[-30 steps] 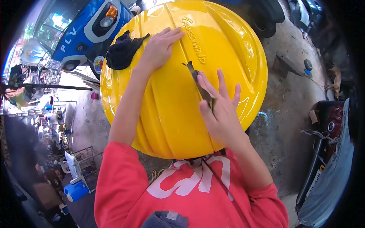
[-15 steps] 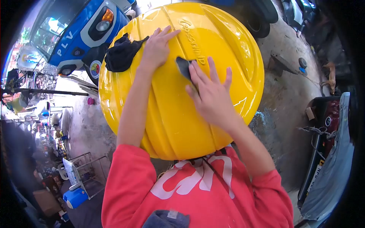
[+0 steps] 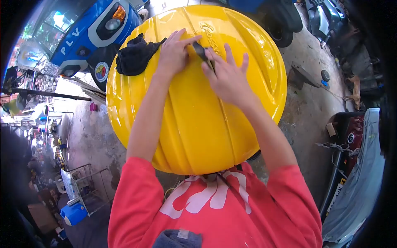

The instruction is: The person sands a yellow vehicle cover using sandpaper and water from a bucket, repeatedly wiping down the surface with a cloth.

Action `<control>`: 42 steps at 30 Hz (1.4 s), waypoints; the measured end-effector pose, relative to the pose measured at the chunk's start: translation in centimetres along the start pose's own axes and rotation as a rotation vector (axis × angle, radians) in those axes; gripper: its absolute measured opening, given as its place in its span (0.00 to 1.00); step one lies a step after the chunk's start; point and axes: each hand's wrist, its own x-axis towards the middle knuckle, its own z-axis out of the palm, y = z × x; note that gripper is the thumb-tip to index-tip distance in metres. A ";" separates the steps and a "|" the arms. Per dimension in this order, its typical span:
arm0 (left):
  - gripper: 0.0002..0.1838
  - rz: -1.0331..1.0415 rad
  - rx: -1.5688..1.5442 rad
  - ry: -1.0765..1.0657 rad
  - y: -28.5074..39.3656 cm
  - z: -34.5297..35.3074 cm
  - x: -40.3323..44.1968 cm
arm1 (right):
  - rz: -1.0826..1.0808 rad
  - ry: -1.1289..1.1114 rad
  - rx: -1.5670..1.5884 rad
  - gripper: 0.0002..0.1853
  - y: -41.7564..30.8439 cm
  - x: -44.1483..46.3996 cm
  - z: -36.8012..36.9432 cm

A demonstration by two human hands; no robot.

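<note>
A glossy yellow cover (image 3: 198, 124), rounded and ribbed, with raised lettering (image 3: 210, 39), lies in front of me against my shirt. On its upper left part my left hand (image 3: 173, 53) rests with fingers stretched out, the index finger pointing at the lettering. My right hand (image 3: 227, 78) pinches a small folded dark sheet (image 3: 199, 49), which looks like sandpaper, between thumb and index finger; the other fingers are spread. The sheet touches the cover just beside the left fingertips. Left of that hand, a crumpled black cloth (image 3: 136, 56) lies on the cover.
A blue vehicle (image 3: 82, 41) stands at the upper left. On the right is a dark red vehicle (image 3: 353, 134) partly under a grey sheet (image 3: 359, 186). A dog (image 3: 354, 91) stands at the far right. A metal rack (image 3: 84, 188) and blue jug (image 3: 73, 213) stand lower left.
My right hand has slid up and slightly left with the dark sheet, closer to my left hand. It now covers part of the lettering. The left hand has barely moved.
</note>
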 end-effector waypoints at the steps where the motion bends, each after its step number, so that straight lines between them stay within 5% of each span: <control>1: 0.28 -0.017 -0.040 0.013 -0.3 0.2 0.0 | 0.021 -0.036 0.020 0.31 0.1 1.4 0.0; 8: 0.29 -0.050 -0.057 0.046 -0.1 0.7 0.3 | 0.004 -0.055 0.063 0.31 -0.5 -5.3 -2.1; 14: 0.30 -0.023 -0.149 0.032 -0.5 0.4 -0.1 | 0.052 -0.128 0.087 0.32 0.2 3.2 0.0; 20: 0.24 -0.084 0.006 0.052 -1.0 1.5 0.2 | 0.015 -0.082 0.081 0.32 0.3 -3.1 -1.2; 26: 0.20 -0.198 0.047 0.072 -1.3 1.6 -0.3 | 0.053 -0.244 0.068 0.34 0.5 7.6 0.3; 35: 0.21 -0.233 -0.004 0.034 -0.6 1.1 -0.2 | 0.062 -0.102 0.122 0.31 0.3 2.0 0.4; 39: 0.20 -0.269 -0.036 -0.005 -0.4 0.7 -0.2 | -0.054 -0.148 0.014 0.35 1.4 10.1 2.3; 42: 0.21 -0.273 -0.072 0.010 -0.1 0.4 -0.2 | 0.098 -0.240 0.104 0.34 1.1 13.0 2.9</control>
